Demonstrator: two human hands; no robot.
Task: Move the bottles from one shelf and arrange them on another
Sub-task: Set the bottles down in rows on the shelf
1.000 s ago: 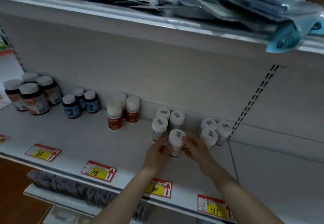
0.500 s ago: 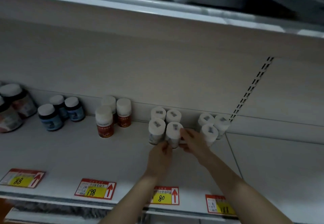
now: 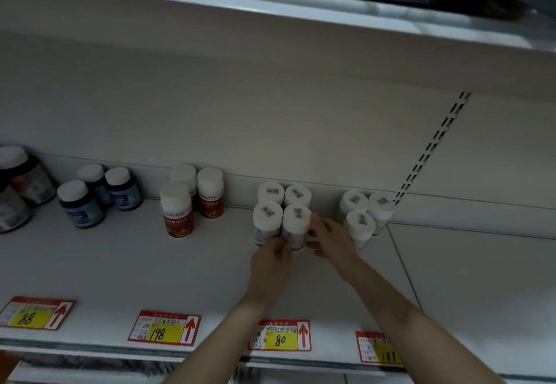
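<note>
Bottle (image 3: 296, 227) (white), L grip (image 3: 270, 260), R grip (image 3: 331, 239) holding

Front-right bottle (image 3: 296, 221): white, sticker on its white cap, upright on the shelf (image 3: 150, 263); fingers of my left hand (image 3: 272, 258) and right hand (image 3: 331, 237) curl round its lower body.
Three neighbours (image 3: 267, 215): same white bottles, upright, packed against it in a square block.
Right trio (image 3: 359, 222): same kind, upright, just beside.
</note>
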